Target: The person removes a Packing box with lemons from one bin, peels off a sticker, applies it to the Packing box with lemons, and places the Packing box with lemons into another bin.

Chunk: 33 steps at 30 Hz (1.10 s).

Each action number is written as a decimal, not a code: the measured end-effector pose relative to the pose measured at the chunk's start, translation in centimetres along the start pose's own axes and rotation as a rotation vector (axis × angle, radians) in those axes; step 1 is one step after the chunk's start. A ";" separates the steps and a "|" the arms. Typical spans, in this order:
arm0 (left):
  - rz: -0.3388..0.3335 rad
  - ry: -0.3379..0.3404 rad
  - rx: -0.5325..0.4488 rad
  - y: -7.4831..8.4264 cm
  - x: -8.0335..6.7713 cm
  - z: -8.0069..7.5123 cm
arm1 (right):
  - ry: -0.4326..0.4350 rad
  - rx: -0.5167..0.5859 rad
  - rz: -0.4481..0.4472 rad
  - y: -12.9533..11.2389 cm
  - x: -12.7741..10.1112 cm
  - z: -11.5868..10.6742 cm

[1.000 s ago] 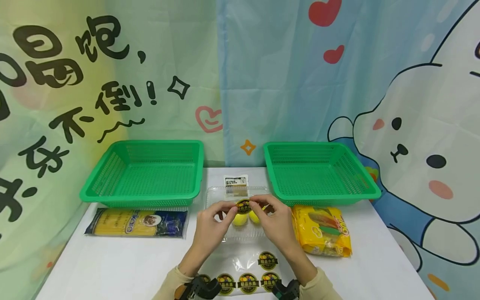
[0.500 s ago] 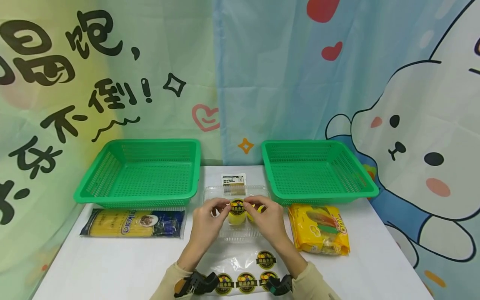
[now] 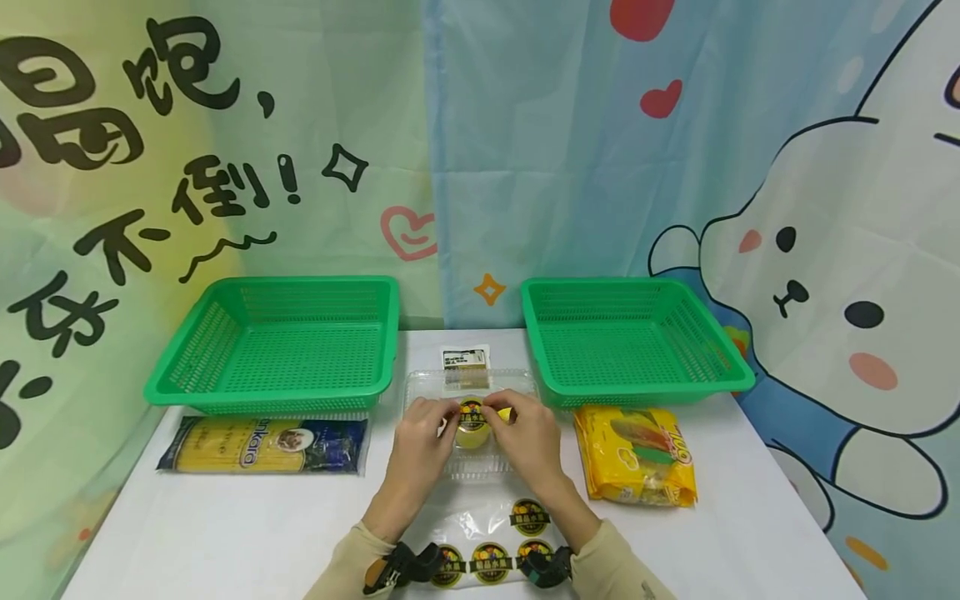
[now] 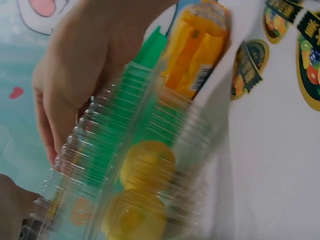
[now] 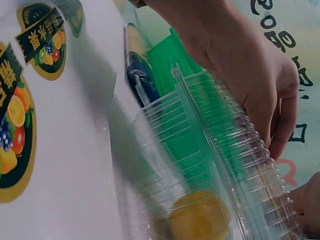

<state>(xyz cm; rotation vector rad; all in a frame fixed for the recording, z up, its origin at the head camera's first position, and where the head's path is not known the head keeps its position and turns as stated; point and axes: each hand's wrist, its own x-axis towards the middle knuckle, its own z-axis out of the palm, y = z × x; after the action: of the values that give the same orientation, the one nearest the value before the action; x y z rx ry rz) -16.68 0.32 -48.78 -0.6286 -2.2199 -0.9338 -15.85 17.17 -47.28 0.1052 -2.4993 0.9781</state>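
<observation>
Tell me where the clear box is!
In the head view, the clear box is in the middle, in front of the small packet, with the yellow-and-blue pack to its left and the yellow bag to its right.

Left hand (image 3: 420, 437) and right hand (image 3: 531, 433) pinch close together, facing each other.

Stickers (image 3: 472, 414) read "精品水果", the pasta packet (image 3: 262, 446) "nkara", the curtain (image 3: 480, 150) "不倒"
</observation>
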 end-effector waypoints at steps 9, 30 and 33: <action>-0.013 0.028 0.047 0.1 -0.2 0.3 | -0.036 -0.081 -0.007 -0.5 0.2 0.1; 0.025 -0.010 0.300 -0.8 -0.3 -0.2 | 0.042 -0.152 -0.020 -0.1 0.0 0.6; 0.053 0.017 0.289 -1.4 -0.3 -0.4 | 0.053 -0.129 -0.004 -0.1 0.1 0.5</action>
<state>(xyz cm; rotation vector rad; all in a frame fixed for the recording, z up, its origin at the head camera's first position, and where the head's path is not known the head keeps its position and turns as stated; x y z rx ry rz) -17.22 -0.87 -49.38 -0.5385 -2.2547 -0.5742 -16.06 16.75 -47.48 0.0432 -2.5043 0.8046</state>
